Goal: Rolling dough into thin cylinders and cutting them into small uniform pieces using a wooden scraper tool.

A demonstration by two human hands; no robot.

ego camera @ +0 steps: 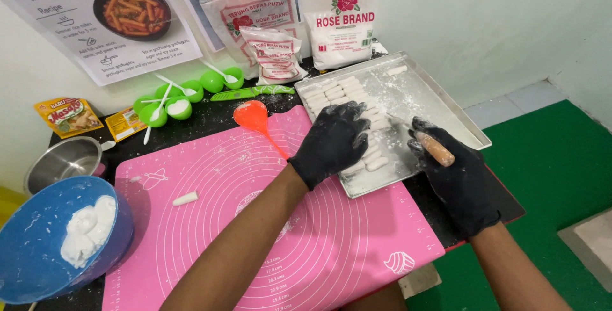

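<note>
Dough work at the tray stage: the person's left hand (335,142) in a black glove rests w/ fingers spread and curled loosely over the short white dough sticks (357,94) lined up in the floured rectangular metal tray (446,104), pressing or steadying them, not closed on any one. The right hand (456,174), also black-gloved, is clenched round a wooden-handled knife (437,150), blade pointing into the tray near the sticks. Judged step: cutting or sorting the sticks in rows; next move calls for a steady blade and fingers kept clear of it. One stray dough stick (185,199) lies apart on the pink silicone mat (319,234). Behind the tray, three white flour bags (280,30) w/ red flower marks lean on the wall; a white recipe sheet (102,18) w/ a food photo hangs upper left; small yellow-orange seasoning sachets (67,116) lie at far left.
</note>
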